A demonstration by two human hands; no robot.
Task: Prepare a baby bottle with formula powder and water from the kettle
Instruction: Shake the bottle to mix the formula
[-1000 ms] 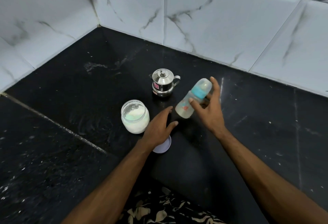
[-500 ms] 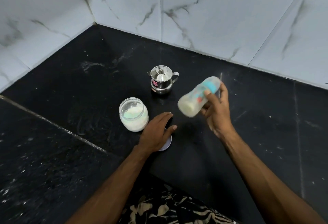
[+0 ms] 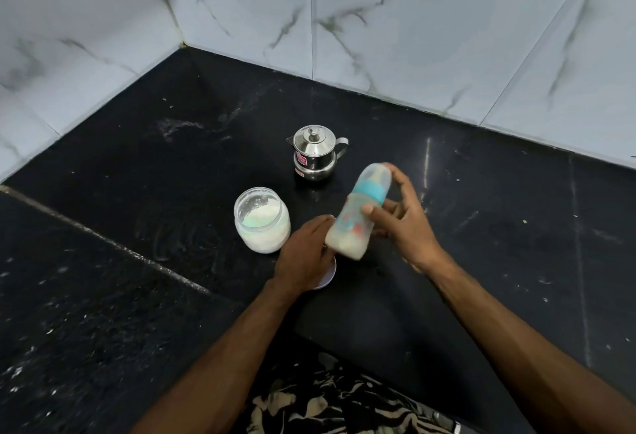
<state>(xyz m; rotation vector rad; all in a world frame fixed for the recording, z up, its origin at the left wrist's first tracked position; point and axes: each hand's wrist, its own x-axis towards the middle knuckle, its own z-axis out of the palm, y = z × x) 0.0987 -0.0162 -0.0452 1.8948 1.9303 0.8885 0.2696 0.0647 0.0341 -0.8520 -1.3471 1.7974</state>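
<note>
My right hand [image 3: 401, 218] grips a baby bottle [image 3: 358, 215] with a blue collar and clear cap, tilted in the air with whitish liquid in its base; it is motion-blurred. My left hand [image 3: 304, 256] rests flat on a white jar lid [image 3: 328, 278] lying on the black counter, just left of the bottle's base. An open glass jar of white formula powder [image 3: 262, 219] stands to the left of that hand. A small steel kettle [image 3: 315, 153] with its lid on stands behind the bottle.
The black stone counter [image 3: 172, 158] runs into a corner of white marble-look tiled walls [image 3: 413, 20]. A seam crosses the counter at the left. The counter's front edge is near my patterned clothing at the bottom.
The bottle in my right hand has swung from tilted nearly sideways to more upright and lower, close to my left hand. My left hand has stayed on the lid.
</note>
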